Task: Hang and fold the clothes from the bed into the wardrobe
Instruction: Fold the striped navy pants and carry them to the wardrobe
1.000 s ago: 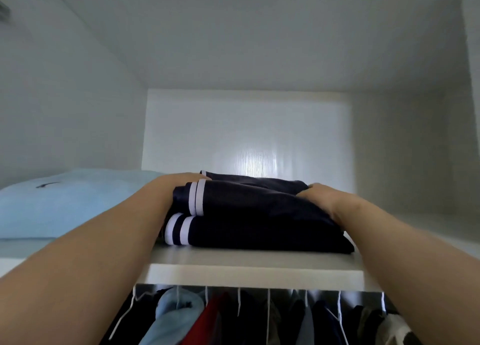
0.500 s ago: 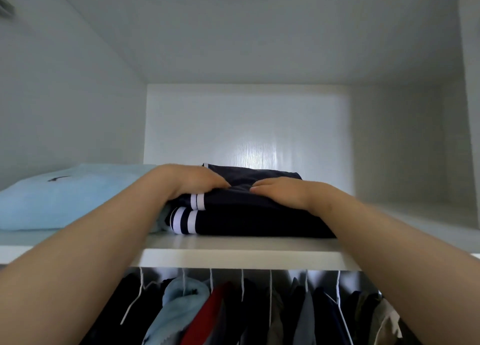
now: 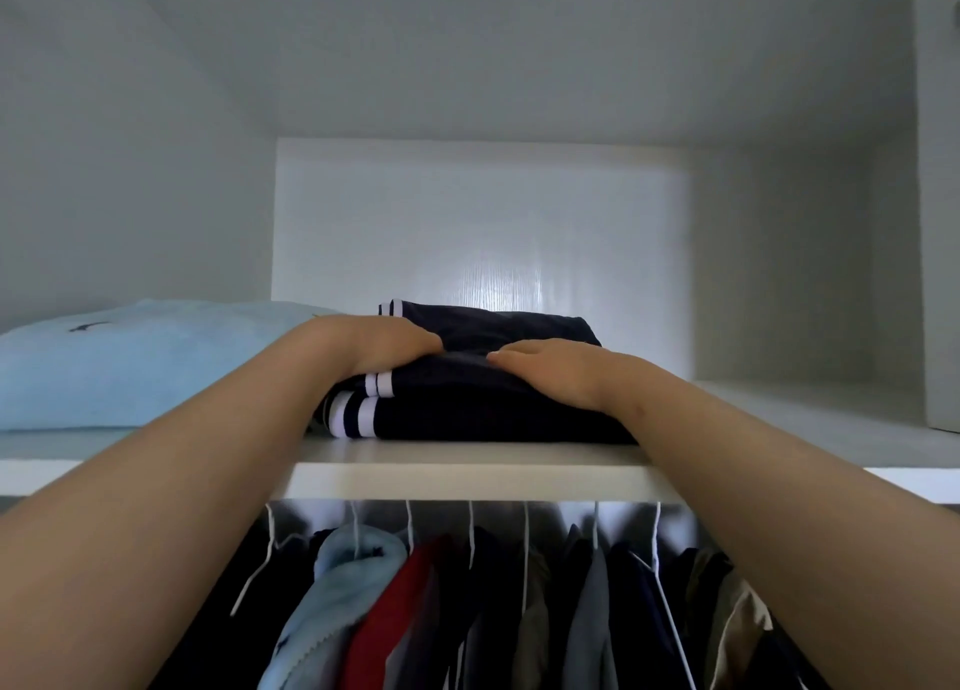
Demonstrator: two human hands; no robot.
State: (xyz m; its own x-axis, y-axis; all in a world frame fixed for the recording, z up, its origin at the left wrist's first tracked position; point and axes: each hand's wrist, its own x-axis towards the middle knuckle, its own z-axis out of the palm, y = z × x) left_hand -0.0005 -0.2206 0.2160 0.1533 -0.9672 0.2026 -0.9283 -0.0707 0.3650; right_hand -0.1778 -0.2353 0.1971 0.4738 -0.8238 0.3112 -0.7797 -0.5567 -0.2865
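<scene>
A folded dark navy garment with white stripes [image 3: 467, 414] lies on the white upper wardrobe shelf [image 3: 467, 474]. My left hand [image 3: 374, 344] rests on its top left part, fingers bent over the cloth. Flat on the top of the pile lies my right hand [image 3: 550, 372], its fingers straight and pointing left. Both forearms reach up from below. A folded light blue garment [image 3: 130, 362] sits on the shelf just left of the navy pile.
Below the shelf, several garments hang on white hangers [image 3: 467, 611]: light blue, red, dark and grey ones. White wardrobe walls close in the shelf at the back [image 3: 478, 222] and right [image 3: 935, 222]. Bare shelf lies right of the navy pile [image 3: 805, 414].
Both hands moved from the sides of the navy pile onto its top, and the pile sits farther back on the shelf. Since half a second ago they barely moved.
</scene>
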